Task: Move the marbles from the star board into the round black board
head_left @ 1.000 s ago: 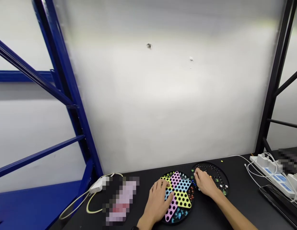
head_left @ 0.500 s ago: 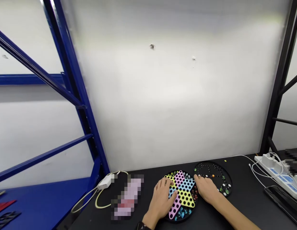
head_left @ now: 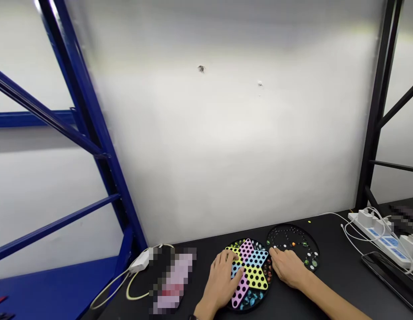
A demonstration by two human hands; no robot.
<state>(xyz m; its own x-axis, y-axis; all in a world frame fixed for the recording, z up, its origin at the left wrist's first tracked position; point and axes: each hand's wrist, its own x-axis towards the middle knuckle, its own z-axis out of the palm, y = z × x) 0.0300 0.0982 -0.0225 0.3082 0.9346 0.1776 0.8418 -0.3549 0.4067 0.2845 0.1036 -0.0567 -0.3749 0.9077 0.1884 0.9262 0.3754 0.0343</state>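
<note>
A round black Chinese checkers board [head_left: 256, 281] with a pink, blue and yellow star full of holes lies on the black table. Marbles sit in the compartments around the star: reddish-brown at the right, blue at the front. My left hand [head_left: 221, 278] rests on the board's left side, fingers spread. At the board's right edge is my right hand [head_left: 288, 266], its fingers curled together; what they hold, if anything, is hidden. Just beyond it lies a round black tray [head_left: 318, 249] with white, green and orange marbles scattered in it.
On the right are a white power strip [head_left: 384, 240] with plugs and cables, and a black phone [head_left: 389, 278]. A blurred pinkish item [head_left: 174, 280] and a white adapter [head_left: 139, 261] with its cable lie left. Blue rack posts [head_left: 109, 155] and a white wall [head_left: 242, 133] stand behind.
The view has swung slightly to the right. My right hand has come a little nearer to me along the board's edge, while my left hand stays on the board.
</note>
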